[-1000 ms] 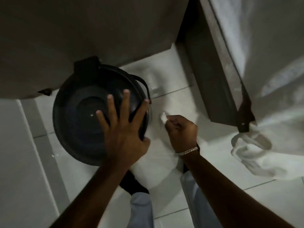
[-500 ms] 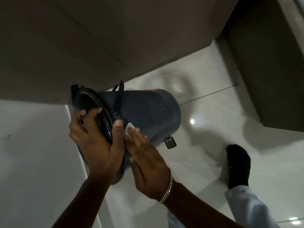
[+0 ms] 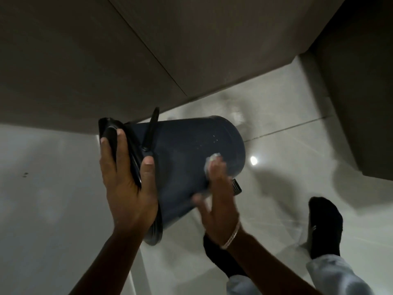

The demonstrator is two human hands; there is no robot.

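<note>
A dark blue pedal bin (image 3: 187, 150) is tipped on its side above the tiled floor, its base pointing right. My left hand (image 3: 125, 188) grips its black lid (image 3: 110, 133) at the rim, fingers over the lid top and thumb on the bin's wall. My right hand (image 3: 219, 201), blurred, lies flat on the bin's side. Its straight fingers press a small white wad (image 3: 211, 159) against the wall, with the thumb spread out. The bin's black carry handle (image 3: 151, 128) sticks up, and its pedal (image 3: 237, 186) shows beside my right hand.
A brown cabinet front (image 3: 106, 60) runs behind the bin, and a dark piece of furniture (image 3: 361, 103) stands at the right. The glossy light floor tiles (image 3: 287, 145) spread below. My feet in black socks (image 3: 325, 226) stand at the lower right.
The bin went from upright, seen from above, to tipped on its side. My left hand moved from lying flat on the lid to gripping it. My right hand slid the wad along the wall toward the base.
</note>
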